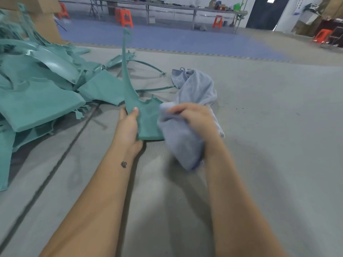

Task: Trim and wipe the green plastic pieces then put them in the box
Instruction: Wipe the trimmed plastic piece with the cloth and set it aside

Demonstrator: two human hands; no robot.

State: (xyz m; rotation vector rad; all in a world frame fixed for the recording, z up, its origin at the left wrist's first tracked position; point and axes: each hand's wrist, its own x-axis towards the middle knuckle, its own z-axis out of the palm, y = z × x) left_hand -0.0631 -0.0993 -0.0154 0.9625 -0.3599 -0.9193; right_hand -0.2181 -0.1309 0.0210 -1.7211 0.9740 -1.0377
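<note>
My left hand [129,125] grips a green plastic piece [148,121] by its lower left edge, thumb on its face. The piece has a long thin spike that rises up and away. My right hand [194,117] holds a bunched light blue cloth [181,143] against the right side of that piece. The rest of the cloth trails onto the floor behind my right hand. A big heap of green plastic pieces [37,93] lies at the left. A cardboard box [46,21] stands behind the heap, partly cut off by the frame.
I am over a grey floor mat [269,127] with a dark seam running at the left. Thin green strips [148,64] lie past the held piece. Far off stand long tables [185,8] and several orange stools [124,16] on a blue floor.
</note>
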